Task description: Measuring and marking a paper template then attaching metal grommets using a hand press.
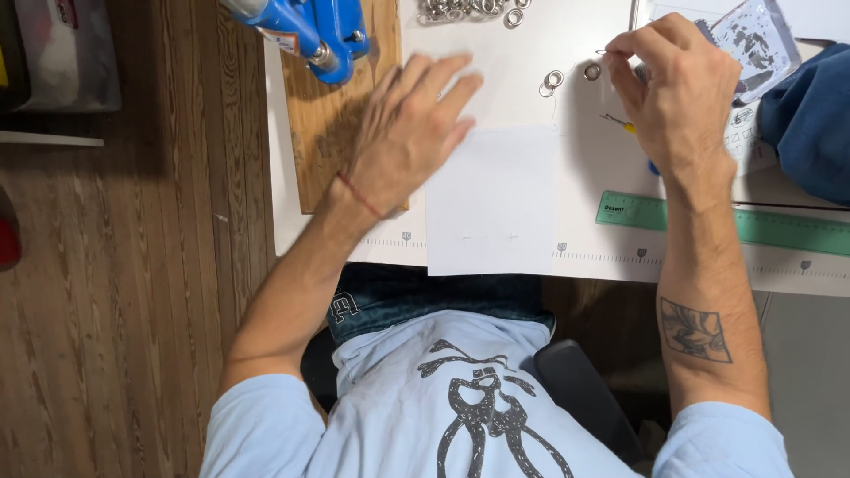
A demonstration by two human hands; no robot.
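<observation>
My left hand (409, 128) lies flat with fingers spread on the white table, beside the top left corner of a white paper sheet (492, 199). My right hand (677, 88) hovers at the upper right and pinches a small thin metal piece (604, 52) between thumb and forefinger. Two metal eyelet rings (551, 81) and a third ring (591, 71) lie loose between my hands. A pile of several more rings (465, 9) sits at the table's far edge.
A wooden board (323, 115) carries a blue press tool (305, 31) at the upper left. A green ruler (753, 226) lies right of the paper. Blue cloth (810, 119) and a clear packet (753, 40) sit at the far right. Wooden floor lies left.
</observation>
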